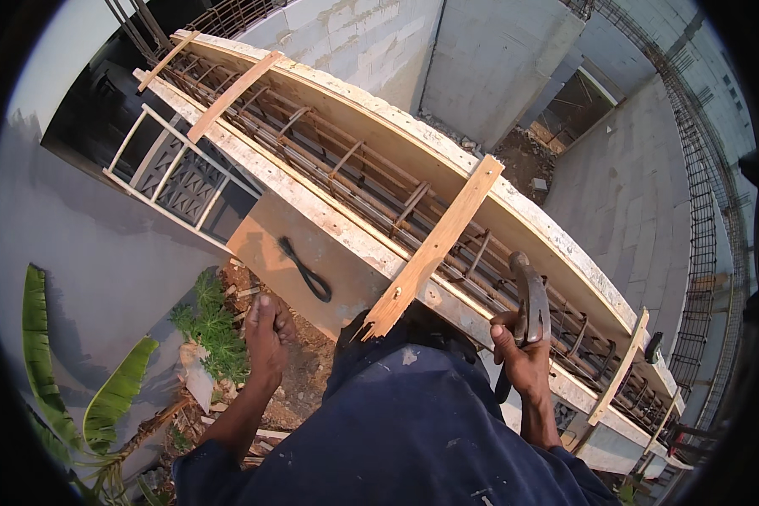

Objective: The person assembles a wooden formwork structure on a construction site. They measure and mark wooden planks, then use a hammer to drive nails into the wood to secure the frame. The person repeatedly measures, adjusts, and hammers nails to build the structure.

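My right hand [526,364] is wrapped round a claw hammer [531,297], gripping it close under its metal head. The hammer is over the near side of a long wooden formwork [346,221], which has a cage of rusty rebar [346,164] lying inside it. Lower left, my left hand [266,339] is raised off the formwork with its fingers curled closed. Whatever it may hold is too small or hidden to make out. Between my hands, a wooden strip [438,244] lies across the formwork, its near end splintered and a nail head showing in it.
More wooden strips [234,95] cross the formwork at both ends. A black looped strap or cable [305,270] lies on a brown board [266,232] at left. Beyond stand a pale metal frame [167,169], block walls [346,42] and rebar mesh [702,253]. Plants [215,329] grow over rubble below.
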The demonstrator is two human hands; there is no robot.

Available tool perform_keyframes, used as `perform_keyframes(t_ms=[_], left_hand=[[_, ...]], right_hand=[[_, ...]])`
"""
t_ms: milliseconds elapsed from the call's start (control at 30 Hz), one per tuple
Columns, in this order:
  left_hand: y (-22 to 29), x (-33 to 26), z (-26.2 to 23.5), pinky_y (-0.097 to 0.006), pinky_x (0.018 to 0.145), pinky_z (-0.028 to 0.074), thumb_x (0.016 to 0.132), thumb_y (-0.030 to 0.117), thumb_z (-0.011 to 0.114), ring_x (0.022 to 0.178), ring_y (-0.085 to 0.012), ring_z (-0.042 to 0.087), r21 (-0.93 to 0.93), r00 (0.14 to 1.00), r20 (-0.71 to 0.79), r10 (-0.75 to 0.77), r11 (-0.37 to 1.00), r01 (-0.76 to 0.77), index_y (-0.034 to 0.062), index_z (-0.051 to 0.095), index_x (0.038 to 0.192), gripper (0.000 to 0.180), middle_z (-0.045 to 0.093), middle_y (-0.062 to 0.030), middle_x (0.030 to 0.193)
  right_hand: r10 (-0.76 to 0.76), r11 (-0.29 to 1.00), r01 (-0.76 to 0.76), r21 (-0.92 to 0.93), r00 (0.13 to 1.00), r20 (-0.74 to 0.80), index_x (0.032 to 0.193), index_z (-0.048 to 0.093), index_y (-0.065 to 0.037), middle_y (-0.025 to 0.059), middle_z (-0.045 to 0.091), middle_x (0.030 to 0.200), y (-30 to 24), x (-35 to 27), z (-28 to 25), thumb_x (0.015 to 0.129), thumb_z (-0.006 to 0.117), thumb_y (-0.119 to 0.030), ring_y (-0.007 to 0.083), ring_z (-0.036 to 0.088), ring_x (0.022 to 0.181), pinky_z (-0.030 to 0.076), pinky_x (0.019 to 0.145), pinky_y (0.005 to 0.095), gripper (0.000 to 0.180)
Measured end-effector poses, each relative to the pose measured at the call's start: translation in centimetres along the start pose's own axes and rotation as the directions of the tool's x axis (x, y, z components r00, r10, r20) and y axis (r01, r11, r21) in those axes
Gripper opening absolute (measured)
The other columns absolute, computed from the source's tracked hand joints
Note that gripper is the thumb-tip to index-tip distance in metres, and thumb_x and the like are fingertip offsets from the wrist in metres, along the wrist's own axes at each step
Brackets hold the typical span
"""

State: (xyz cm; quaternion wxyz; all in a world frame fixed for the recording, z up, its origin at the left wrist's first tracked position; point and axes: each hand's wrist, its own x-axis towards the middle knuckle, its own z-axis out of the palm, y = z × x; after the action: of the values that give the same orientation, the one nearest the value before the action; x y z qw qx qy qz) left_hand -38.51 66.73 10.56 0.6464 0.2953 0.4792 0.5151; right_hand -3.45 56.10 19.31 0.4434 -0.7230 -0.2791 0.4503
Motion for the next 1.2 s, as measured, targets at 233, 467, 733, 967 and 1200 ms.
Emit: perform_keyframes(t_ms=[233,467,733,967,1200], left_hand=[[0.8,-0.5,16.0,-0.034,0.067,0.041,0.106,0.035,0.042,0.070,-0.0165,0.041,-0.736,0.944,0.229,-0.237,0.593,0.327,0.0126,0.042,0.084,0.031,0.040,-0.0011,0.075],[-0.1,-1.5,17.1,-0.036,0.075,0.040,0.105,0.033,0.042,0.072,-0.0178,0.042,-0.764,0.966,0.195,-0.171,0.592,0.258,0.0131,0.043,0.080,0.032,0.041,-0.0011,0.075],[-1.8,-1.1,17.2,-0.037,0.075,0.040,0.105,0.036,0.040,0.070,-0.0177,0.044,-0.827,0.947,0.308,-0.088,0.468,0.313,0.0136,0.045,0.078,0.035,0.043,-0.0016,0.070],[-2.6,-1.9,16.0,-0.034,0.064,0.041,0.107,0.031,0.040,0.065,-0.0151,0.043,-0.865,0.952,0.146,-0.268,0.432,0.254,0.0130,0.044,0.078,0.034,0.043,-0.0007,0.070],[-1.2,-3.9,14.9,-0.036,0.053,0.046,0.099,0.027,0.058,0.060,-0.0244,0.055,0.443,0.901,0.311,0.303,0.792,-0.420,0.0064,0.056,0.099,0.020,0.053,-0.0062,0.075]], right_hand=[[-0.252,0.964,0.267,0.011,0.894,0.372,0.094,0.072,0.001,0.0040,0.068,0.074,-4.3,1.8,7.1,0.087,0.077,-0.012,0.0089,0.058,0.068,0.049,0.062,0.0259,0.016],[-0.393,0.918,0.390,0.074,0.865,0.313,0.095,0.070,0.003,0.0034,0.068,0.075,-3.2,2.7,9.1,0.088,0.073,-0.006,0.0055,0.057,0.071,0.050,0.063,0.0251,0.012],[-0.343,0.924,0.378,-0.060,0.887,0.311,0.089,0.071,0.002,0.0028,0.067,0.068,-1.7,4.4,8.0,0.087,0.075,-0.010,0.0092,0.057,0.062,0.048,0.058,0.0282,0.013],[-0.255,0.934,0.331,-0.133,0.880,0.401,0.083,0.069,0.000,0.0017,0.059,0.063,-2.1,3.8,5.4,0.089,0.072,-0.014,0.0084,0.051,0.061,0.044,0.056,0.0293,0.016],[-0.118,0.904,0.290,-0.312,0.874,0.472,0.086,0.071,0.001,0.0044,0.060,0.061,-3.4,5.5,1.9,0.088,0.070,-0.021,0.0099,0.050,0.058,0.043,0.054,0.0320,0.022]])
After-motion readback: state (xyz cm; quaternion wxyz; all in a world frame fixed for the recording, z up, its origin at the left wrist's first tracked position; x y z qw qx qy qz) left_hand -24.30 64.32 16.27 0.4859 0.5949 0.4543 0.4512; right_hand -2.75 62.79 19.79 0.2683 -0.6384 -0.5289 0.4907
